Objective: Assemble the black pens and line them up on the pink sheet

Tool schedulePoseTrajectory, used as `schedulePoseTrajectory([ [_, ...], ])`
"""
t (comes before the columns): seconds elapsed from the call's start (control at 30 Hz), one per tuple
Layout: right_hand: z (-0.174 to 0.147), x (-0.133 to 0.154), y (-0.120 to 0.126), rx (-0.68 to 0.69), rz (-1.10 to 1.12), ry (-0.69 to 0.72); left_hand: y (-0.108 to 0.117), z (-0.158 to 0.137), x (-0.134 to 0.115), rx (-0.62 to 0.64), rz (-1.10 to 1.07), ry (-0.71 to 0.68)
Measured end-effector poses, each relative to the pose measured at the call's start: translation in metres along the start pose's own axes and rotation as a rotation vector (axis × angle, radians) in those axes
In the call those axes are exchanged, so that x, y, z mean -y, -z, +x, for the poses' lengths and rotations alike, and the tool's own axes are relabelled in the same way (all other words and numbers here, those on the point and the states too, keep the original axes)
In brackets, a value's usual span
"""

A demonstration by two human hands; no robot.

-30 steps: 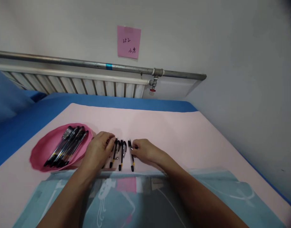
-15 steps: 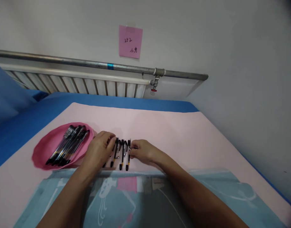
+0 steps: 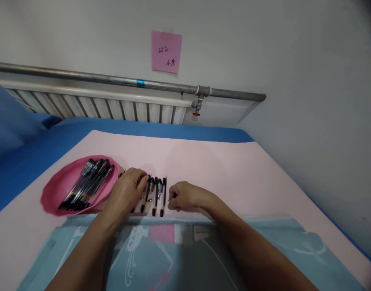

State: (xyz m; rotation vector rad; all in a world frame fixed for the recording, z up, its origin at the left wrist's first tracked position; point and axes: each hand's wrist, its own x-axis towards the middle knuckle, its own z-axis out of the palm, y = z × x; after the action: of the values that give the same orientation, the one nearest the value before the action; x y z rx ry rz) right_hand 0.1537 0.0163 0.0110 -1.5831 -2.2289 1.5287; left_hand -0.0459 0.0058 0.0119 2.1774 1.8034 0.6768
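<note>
A pale wall [image 3: 309,89] is forming the background. Below it, a pink sheet [image 3: 209,161] is covering the work surface, with a blue covering [image 3: 167,130] showing along its far edge. A turquoise patterned cloth [image 3: 282,242] is lying across the near side. A white radiator [image 3: 106,109] is standing against the wall, and a metal pipe [image 3: 97,77] is running above it. At left, a pink basket [image 3: 49,200] is holding a slanting bundle of pens [image 3: 85,188]. The left hand [image 3: 127,189] is resting between basket and row, its fingertips reaching the row's left end; its underside is hidden, so whether it is gripping a pen cannot be told. The right hand [image 3: 185,196] is curling its fingers closed on a small dark piece, too small to identify, just beside the row's right end. A pink note [image 3: 166,52] is hanging on the wall above the pipe. The row of pens [image 3: 163,196] is lying on the sheet between the hands, near the cloth, and short black clipped pieces [image 3: 160,186] are sitting among them.
</note>
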Motion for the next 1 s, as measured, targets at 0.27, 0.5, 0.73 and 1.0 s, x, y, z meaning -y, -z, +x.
schedulePoseTrajectory([
  [0.27, 0.004, 0.002, 0.007, -0.3, -0.048, 0.043, 0.0, 0.001, 0.0, 0.047, 0.028, 0.0],
  [0.5, -0.001, 0.007, 0.007, -0.283, 0.159, -0.025, -0.001, 0.001, 0.001, 0.065, 0.045, 0.008],
  [0.73, 0.011, -0.008, 0.0, -0.286, 0.147, 0.031, 0.002, 0.001, 0.0, 0.056, 0.03, 0.029],
  [1.0, 0.015, -0.009, -0.002, -0.319, 0.122, 0.03, 0.033, 0.003, 0.02, -0.162, -0.001, 0.272],
])
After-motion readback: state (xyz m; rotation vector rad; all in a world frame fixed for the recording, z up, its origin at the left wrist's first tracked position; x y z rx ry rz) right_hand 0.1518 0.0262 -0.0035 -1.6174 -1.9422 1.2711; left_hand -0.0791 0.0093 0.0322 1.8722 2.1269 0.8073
